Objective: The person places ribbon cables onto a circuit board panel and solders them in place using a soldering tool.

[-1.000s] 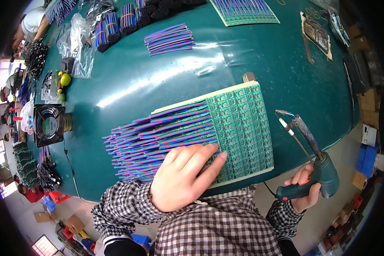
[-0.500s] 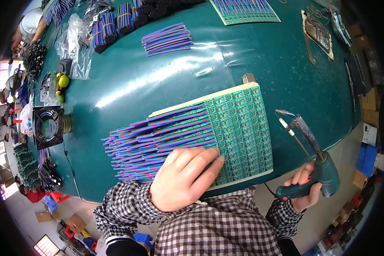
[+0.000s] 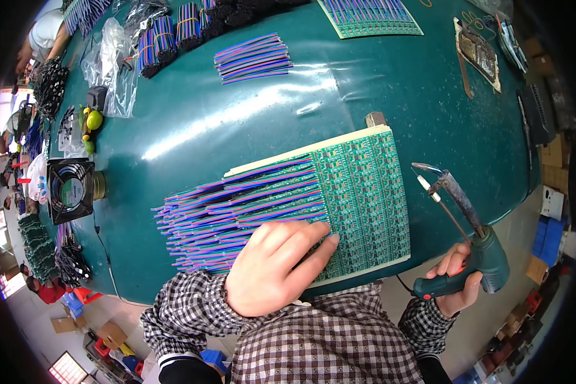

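A green circuit board panel (image 3: 365,198) lies on the table in front of me. Rows of multicoloured ribbon wires (image 3: 237,205) run leftward from its middle. Over the lower wires rests my left hand (image 3: 278,265), fingers bent and close together, fingertips at the line where the wires meet the board. Whatever they pinch is hidden beneath them. To the right of the panel, my right hand (image 3: 457,275) is wrapped round the green handle of a soldering gun (image 3: 489,259). Its metal arm and thin tip point up and left, apart from the board.
A small metal block (image 3: 375,119) touches the panel's far edge. Loose ribbon wires (image 3: 253,59), wire bundles (image 3: 157,48) and another wired panel (image 3: 371,18) lie farther back. A fan (image 3: 72,191) stands left. A blackened tray (image 3: 477,54) sits far right. Another person (image 3: 45,35) is far left.
The view has shifted very slightly. Both hands, the panel and the soldering gun keep nearly the same places.
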Action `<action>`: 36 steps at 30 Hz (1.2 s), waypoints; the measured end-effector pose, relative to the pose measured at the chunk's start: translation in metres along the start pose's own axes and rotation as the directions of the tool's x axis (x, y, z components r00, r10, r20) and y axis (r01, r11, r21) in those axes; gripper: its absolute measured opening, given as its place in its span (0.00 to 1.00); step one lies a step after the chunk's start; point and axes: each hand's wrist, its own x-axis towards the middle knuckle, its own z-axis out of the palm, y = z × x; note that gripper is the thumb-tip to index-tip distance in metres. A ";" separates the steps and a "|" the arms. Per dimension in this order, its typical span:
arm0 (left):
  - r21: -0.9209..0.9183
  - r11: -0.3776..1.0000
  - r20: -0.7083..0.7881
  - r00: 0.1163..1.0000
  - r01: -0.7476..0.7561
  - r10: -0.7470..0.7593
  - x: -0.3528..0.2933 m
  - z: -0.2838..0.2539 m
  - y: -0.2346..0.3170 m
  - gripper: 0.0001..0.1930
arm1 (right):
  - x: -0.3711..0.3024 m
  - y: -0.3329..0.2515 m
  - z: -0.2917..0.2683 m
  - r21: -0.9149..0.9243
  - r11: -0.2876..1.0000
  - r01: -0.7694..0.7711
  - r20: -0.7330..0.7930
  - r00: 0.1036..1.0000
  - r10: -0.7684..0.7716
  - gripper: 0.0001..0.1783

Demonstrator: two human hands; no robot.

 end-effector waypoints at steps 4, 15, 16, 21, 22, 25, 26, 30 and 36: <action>0.067 0.997 0.002 0.999 -0.043 0.043 -0.001 0.001 0.000 0.22 | -0.001 0.000 -0.003 0.055 0.998 -0.044 0.010 0.999 0.043 0.40; -0.077 0.995 0.012 0.998 -0.062 0.063 -0.004 -0.004 -0.008 0.20 | 0.007 0.001 0.003 0.042 0.999 -0.034 0.016 0.999 0.033 0.39; -0.125 0.991 0.014 0.998 -0.053 0.055 -0.004 -0.007 -0.008 0.18 | 0.009 0.001 0.004 0.042 0.999 -0.031 0.014 0.999 0.031 0.39; -0.118 0.993 -0.016 1.000 0.010 -0.012 -0.018 -0.067 -0.006 0.12 | 0.019 -0.005 0.009 0.023 0.999 0.034 -0.015 0.999 -0.034 0.36; 0.031 0.989 -0.120 0.983 0.146 -0.141 -0.011 -0.074 -0.007 0.13 | 0.025 -0.004 0.009 0.035 0.998 0.044 -0.043 0.998 -0.043 0.35; 0.104 0.936 -0.096 0.940 0.338 -0.328 0.011 -0.099 -0.040 0.15 | 0.037 0.000 0.006 0.042 0.998 0.044 -0.070 0.997 -0.041 0.33; 0.036 0.960 -0.043 0.960 0.277 -0.275 0.023 -0.102 -0.061 0.15 | 0.041 0.001 0.007 0.044 0.999 0.032 -0.075 0.997 -0.028 0.33; -0.043 0.989 -0.074 0.987 0.139 -0.142 0.079 -0.054 -0.145 0.13 | 0.045 0.000 0.013 0.033 0.999 0.007 -0.099 0.995 -0.004 0.32; 0.089 0.970 -0.049 0.974 0.225 -0.222 0.087 -0.031 -0.172 0.07 | 0.047 -0.004 0.013 -0.010 0.999 0.042 -0.137 0.990 -0.043 0.29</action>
